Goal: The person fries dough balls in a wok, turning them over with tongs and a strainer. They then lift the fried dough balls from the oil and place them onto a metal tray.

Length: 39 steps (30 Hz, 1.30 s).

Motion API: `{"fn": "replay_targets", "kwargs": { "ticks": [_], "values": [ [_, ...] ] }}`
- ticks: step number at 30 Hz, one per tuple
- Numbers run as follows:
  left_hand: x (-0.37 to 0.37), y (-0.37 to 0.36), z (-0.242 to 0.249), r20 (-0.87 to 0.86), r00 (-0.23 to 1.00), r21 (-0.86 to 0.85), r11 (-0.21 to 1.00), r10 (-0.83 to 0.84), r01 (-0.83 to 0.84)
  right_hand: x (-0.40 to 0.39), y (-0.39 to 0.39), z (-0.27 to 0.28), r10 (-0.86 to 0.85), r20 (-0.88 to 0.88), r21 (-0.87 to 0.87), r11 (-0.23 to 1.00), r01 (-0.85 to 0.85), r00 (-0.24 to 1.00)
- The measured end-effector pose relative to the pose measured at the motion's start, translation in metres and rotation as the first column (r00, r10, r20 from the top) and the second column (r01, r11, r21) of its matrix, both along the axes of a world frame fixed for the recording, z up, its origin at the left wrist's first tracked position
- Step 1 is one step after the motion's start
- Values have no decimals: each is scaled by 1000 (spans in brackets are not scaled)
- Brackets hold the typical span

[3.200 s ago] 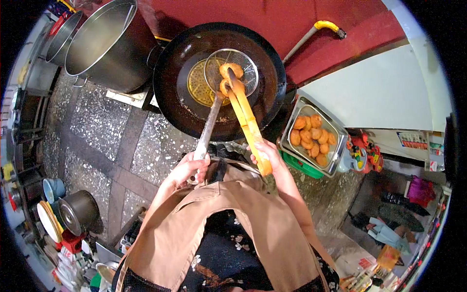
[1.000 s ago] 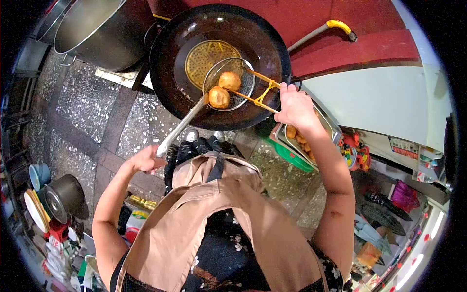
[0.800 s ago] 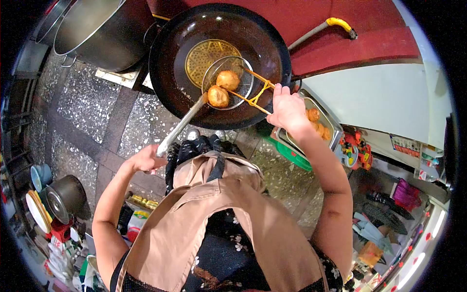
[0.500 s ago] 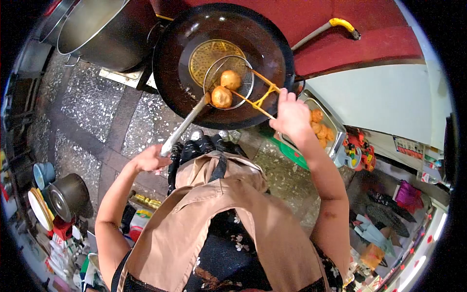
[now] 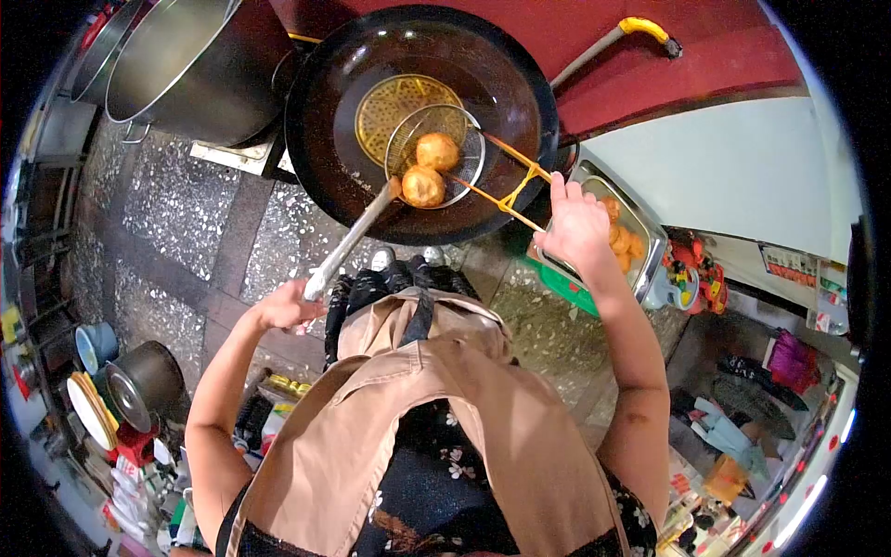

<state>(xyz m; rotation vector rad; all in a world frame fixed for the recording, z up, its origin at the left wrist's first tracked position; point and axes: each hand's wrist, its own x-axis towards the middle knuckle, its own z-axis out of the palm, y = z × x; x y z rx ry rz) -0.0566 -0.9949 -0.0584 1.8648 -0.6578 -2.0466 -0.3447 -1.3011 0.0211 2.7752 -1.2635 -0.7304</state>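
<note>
My right hand (image 5: pixel 577 223) is closed around the split handle of a wire mesh strainer (image 5: pixel 480 167). Two golden-brown fried balls (image 5: pixel 424 187) lie in its mesh, over the near side of a large dark wok (image 5: pixel 320 176). My left hand (image 5: pixel 286 306) grips the end of a long metal handle belonging to a perforated skimmer (image 5: pixel 408 97). The skimmer's round, hole-pierced head sits in the oil at the wok's middle, and the strainer partly overlaps it. Right of the wok, just beyond my right hand, a metal tray (image 5: pixel 652 255) holds several similar fried balls (image 5: pixel 624 243).
A tall metal pot (image 5: pixel 204 84) stands left of the wok. Behind the wok is a red surface with a yellow-tipped metal handle (image 5: pixel 640 28). A white panel (image 5: pixel 724 176) borders the tray, and a green basin (image 5: pixel 566 288) sits beneath it. A lidded pot (image 5: pixel 144 385) stands lower left.
My right hand has shifted slightly right with the strainer's handle, and the view has moved a little. The two balls stay in the mesh; my left hand keeps its hold.
</note>
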Motion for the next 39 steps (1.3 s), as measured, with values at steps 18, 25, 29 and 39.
{"fn": "replay_targets", "kwargs": {
  "ticks": [18,25,29,39],
  "values": [
    [15,-9,20,121,987,-10,994,-108,110,29,1,-16,117,-7,-16,993,-117,993],
    [23,-5,13,161,981,2,994,-104,105,-9,-14,-12,-190,159,289,947,139,969],
    [31,0,1,95,987,-7,991,-129,131,-20,-27,-31,-235,182,391,908,149,955],
    [31,8,-8,-86,996,11,1000,5,-4,-30,-11,-47,-178,170,323,939,116,969]
  ]
}}
